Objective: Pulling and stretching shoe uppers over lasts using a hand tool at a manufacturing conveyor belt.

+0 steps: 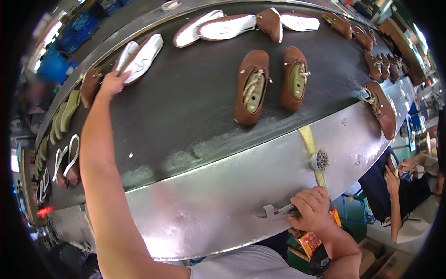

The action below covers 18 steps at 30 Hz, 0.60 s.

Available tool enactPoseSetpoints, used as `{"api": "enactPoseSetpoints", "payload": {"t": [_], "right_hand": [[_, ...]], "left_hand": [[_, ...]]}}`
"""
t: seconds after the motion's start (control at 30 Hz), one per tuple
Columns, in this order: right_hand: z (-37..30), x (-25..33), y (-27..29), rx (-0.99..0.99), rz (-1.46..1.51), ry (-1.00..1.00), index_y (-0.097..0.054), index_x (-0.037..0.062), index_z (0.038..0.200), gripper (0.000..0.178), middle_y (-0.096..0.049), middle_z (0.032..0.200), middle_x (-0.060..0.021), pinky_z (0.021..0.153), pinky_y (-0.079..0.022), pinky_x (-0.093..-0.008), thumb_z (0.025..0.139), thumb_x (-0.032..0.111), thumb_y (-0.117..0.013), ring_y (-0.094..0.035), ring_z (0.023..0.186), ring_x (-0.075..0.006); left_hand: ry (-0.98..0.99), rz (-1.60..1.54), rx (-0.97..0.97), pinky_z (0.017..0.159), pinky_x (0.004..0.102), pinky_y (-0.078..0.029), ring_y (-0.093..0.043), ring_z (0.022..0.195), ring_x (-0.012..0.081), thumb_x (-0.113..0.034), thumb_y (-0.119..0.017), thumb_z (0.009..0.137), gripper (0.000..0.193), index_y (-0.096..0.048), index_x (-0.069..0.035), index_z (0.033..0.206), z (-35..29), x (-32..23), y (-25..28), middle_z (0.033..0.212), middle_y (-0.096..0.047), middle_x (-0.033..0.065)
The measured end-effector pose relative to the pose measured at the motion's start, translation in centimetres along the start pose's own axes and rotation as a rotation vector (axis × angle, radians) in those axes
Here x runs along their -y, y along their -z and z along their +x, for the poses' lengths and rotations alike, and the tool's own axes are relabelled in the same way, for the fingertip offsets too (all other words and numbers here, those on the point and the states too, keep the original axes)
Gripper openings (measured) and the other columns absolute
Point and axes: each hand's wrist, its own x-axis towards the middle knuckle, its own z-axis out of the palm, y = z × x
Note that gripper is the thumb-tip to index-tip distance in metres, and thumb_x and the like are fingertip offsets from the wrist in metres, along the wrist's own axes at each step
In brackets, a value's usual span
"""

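My left hand (111,83) reaches far across the dark conveyor belt (186,107) and touches the heel end of a white-soled shoe (143,58) lying sole up, next to a second white sole (125,55). My right hand (312,209) rests on the metal rim (223,186) at the near edge, shut on a grey metal hand tool (274,212). Two brown shoes on green lasts (252,87) (293,78) stand upright in the middle of the belt. Another brown shoe (382,109) lies at the belt's right edge.
More white-soled shoes (218,27) and brown shoes (371,56) lie farther along the belt. Green lasts (65,114) and shoes sit at the left. A small round cup of nails (318,160) stands on the rim by a yellow strip. Another person's hands (399,169) work at the right.
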Motion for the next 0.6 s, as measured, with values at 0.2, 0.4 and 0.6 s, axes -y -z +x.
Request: {"api": "enactPoseSetpoints", "payload": {"t": [0.2, 0.4, 0.6], "right_hand": [[-0.1, 0.1, -0.4, -0.095, 0.010, 0.020, -0.064, 0.0095, 0.097, 0.050, -0.064, 0.095, -0.0062, 0.082, -0.045, -0.0425, 0.053, 0.024, -0.081, -0.063, 0.087, -0.0261], [0.0, 1.2, -0.6, -0.118, 0.025, 0.039, -0.062, 0.0079, 0.097, 0.040, -0.064, 0.095, -0.0090, 0.083, -0.044, -0.0435, 0.065, 0.024, -0.080, -0.062, 0.089, -0.0299], [-0.4, 2.2, -1.0, -0.209, -0.061, 0.130, -0.060, 0.0050, 0.100, 0.036, -0.062, 0.095, -0.0121, 0.085, -0.042, -0.0445, 0.076, 0.026, -0.077, -0.059, 0.091, -0.0327]], "left_hand": [[-0.010, 0.194, -0.091, 0.081, 0.0446, -0.051, -0.068, 0.088, 0.0401, -0.054, -0.061, 0.088, 0.062, -0.068, 0.007, 0.095, -16.9, -3.7, 1.6, 0.089, -0.069, 0.0274], [-0.012, 0.088, 0.045, 0.069, 0.0391, -0.043, -0.055, 0.078, 0.0258, -0.041, -0.071, 0.085, 0.045, -0.064, 0.004, 0.085, -42.1, 0.5, 8.6, 0.081, -0.056, 0.0164], [-0.317, 0.338, -0.176, 0.111, 0.0512, -0.029, -0.032, 0.133, 0.0507, -0.028, -0.081, 0.072, 0.065, -0.055, 0.000, 0.125, -55.5, 0.2, 4.9, 0.141, -0.036, 0.0345]]}}
